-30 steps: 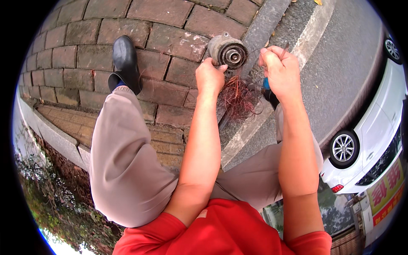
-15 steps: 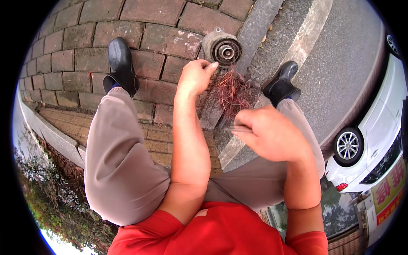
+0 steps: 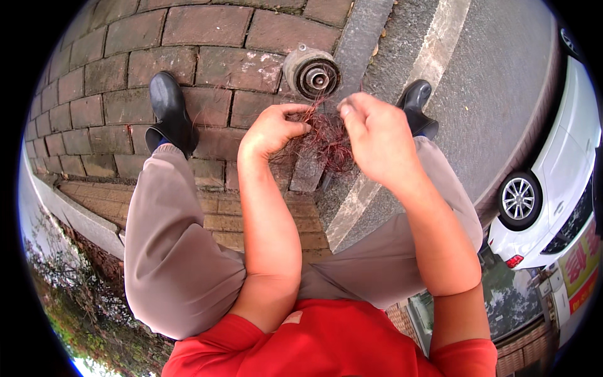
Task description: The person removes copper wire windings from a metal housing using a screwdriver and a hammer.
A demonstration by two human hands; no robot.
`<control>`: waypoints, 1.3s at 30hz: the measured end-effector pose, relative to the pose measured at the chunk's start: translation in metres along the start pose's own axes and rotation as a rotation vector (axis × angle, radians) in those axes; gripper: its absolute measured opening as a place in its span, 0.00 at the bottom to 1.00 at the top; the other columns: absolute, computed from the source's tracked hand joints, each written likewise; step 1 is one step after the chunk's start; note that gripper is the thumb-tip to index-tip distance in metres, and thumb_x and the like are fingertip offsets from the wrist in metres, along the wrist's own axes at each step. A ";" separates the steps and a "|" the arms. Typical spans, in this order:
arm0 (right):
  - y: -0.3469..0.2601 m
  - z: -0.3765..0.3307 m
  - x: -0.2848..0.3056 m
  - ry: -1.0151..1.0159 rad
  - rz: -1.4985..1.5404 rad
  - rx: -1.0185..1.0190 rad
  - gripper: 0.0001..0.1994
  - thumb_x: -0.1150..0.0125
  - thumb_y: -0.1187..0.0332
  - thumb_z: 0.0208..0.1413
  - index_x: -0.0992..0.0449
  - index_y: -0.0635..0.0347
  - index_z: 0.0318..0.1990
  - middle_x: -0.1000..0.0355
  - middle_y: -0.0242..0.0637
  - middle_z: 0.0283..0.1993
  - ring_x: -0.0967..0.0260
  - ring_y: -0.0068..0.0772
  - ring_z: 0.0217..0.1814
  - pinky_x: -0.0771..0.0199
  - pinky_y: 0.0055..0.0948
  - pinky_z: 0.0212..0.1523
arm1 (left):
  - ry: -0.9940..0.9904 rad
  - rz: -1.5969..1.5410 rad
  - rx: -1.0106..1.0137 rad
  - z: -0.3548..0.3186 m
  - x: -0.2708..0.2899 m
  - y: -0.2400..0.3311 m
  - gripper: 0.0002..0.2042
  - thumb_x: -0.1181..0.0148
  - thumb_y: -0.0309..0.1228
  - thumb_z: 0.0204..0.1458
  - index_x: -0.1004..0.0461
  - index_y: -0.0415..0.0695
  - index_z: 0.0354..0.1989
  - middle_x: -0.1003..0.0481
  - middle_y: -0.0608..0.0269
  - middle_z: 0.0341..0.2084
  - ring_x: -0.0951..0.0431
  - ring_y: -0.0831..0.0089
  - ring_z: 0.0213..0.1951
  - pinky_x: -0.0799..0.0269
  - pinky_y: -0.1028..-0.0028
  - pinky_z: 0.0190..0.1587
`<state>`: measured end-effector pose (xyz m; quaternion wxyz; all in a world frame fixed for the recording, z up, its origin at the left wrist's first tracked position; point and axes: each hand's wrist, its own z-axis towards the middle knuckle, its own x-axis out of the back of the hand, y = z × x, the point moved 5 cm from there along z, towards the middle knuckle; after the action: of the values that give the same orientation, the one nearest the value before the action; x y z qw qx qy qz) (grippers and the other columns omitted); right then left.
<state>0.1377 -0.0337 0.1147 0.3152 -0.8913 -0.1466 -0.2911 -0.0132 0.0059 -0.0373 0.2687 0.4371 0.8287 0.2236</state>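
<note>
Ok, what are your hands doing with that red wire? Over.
Left hand and right hand both pinching the tangle of reddish wire. Round metal motor part sits just beyond, on the brick paving. Nothing blocking.

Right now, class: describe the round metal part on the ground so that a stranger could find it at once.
Start at the brick pavement and follow it to the grey kerb stone. There, just beyond the tangle of reddish wire, lies the round metal part: the only grey, drum-shaped thing, with concentric rings on its face.
</note>
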 end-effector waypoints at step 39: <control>0.120 0.035 -0.079 0.056 0.507 -0.392 0.14 0.42 0.68 0.58 0.25 0.61 0.51 0.23 0.49 0.41 0.24 0.42 0.44 0.28 0.35 0.48 | -0.048 -0.278 0.080 -0.008 0.026 -0.019 0.04 0.39 0.25 0.54 0.26 0.41 0.36 0.25 0.71 0.28 0.29 0.83 0.34 0.34 0.80 0.39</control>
<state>0.1433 -0.1078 -0.0130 0.2041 -0.9348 0.1477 -0.2504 -0.0421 0.0168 -0.0486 0.2992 0.3338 0.8828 0.1402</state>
